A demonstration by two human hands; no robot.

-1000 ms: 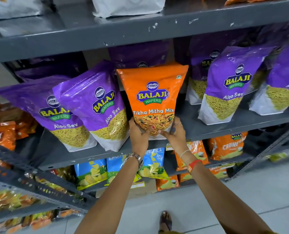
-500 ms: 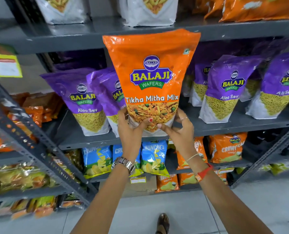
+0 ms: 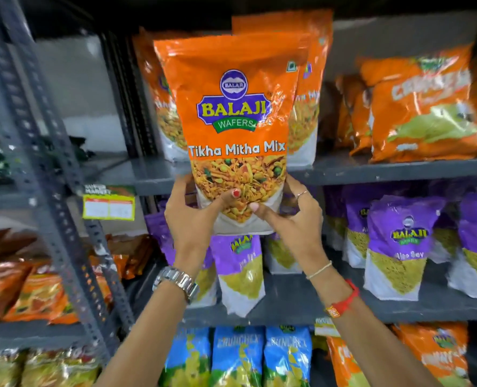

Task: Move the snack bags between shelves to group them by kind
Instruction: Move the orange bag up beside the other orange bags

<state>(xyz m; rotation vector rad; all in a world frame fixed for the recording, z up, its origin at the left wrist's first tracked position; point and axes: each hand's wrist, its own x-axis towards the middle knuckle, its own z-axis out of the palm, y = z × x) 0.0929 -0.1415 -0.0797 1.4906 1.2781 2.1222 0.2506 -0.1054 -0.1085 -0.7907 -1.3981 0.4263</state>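
I hold an orange Tikha Mitha Mix bag (image 3: 231, 107) upright in front of the upper shelf (image 3: 371, 170). My left hand (image 3: 192, 216) grips its lower left corner and my right hand (image 3: 290, 219) grips its lower right corner. Directly behind it stand two more orange Tikha Mitha Mix bags (image 3: 307, 88) on that upper shelf. Purple Aloo Sev bags (image 3: 399, 241) fill the shelf below, partly hidden by my hands.
Orange Crunchex bags (image 3: 421, 107) lie at the right of the upper shelf. Blue Crunchex bags (image 3: 237, 356) stand on the lowest shelf. A grey perforated upright (image 3: 50, 191) separates a left rack with orange packets (image 3: 31, 294). A yellow price tag (image 3: 108, 206) hangs there.
Both hands have lifted the orange bag from the purple-bag shelf up to the level of the upper shelf, in front of the other orange mix bags. The camera has tilted upward.
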